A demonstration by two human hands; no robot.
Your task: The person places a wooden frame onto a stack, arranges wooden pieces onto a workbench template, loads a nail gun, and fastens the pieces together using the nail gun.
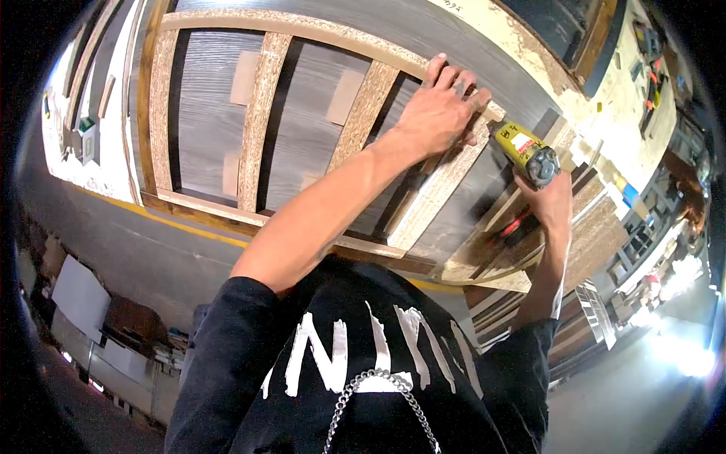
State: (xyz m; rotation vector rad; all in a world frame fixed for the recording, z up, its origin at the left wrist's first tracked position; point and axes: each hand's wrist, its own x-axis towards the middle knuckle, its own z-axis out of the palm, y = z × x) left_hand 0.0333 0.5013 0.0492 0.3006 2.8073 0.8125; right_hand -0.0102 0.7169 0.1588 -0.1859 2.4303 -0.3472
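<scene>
My left hand (445,110) reaches over a frame made of particleboard strips (265,113), its fingers bent around the long top rail (325,34) near the right corner. In my right hand (550,198) is a yellow nail gun (523,151), gripped below its round end cap. The nose of the tool is right at the outer face of that corner, close beside my left fingers. The frame lies flat on a grey wood-grain panel (208,72), with several crosspieces between its rails. Part of the end strip is hidden under my left hand.
Small tan boards (243,78) lie inside the frame's bays. Particleboard offcuts and loose strips (586,231) are stacked to the right. A small box (87,144) stands at left on the pale bench surface. Another dark framed panel (567,34) lies at the far edge.
</scene>
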